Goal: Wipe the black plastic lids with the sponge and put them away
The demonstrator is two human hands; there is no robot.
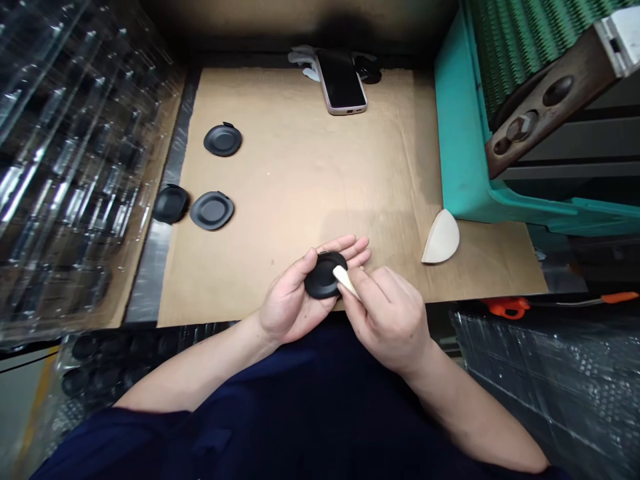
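Note:
My left hand (295,303) is palm up, holding a small black plastic case (320,279) between the thumb and the palm. My right hand (387,310) pinches a cream-coloured sponge piece (345,280), and its tip touches the inside of the case. On the cardboard to the left lie three more black cases: one at the back (223,140), one nearer me (212,211), and one at the cardboard's left edge (171,204). A cream half-round sponge (442,237) rests on the cardboard to the right.
A phone (343,81) lies at the back of the cardboard sheet (310,167), by a white crumpled item (304,59). Stacked clear plastic trays (75,153) stand on the left. At right are a teal bin (463,133), a green ridged belt (525,47) and an orange-handled tool (507,307).

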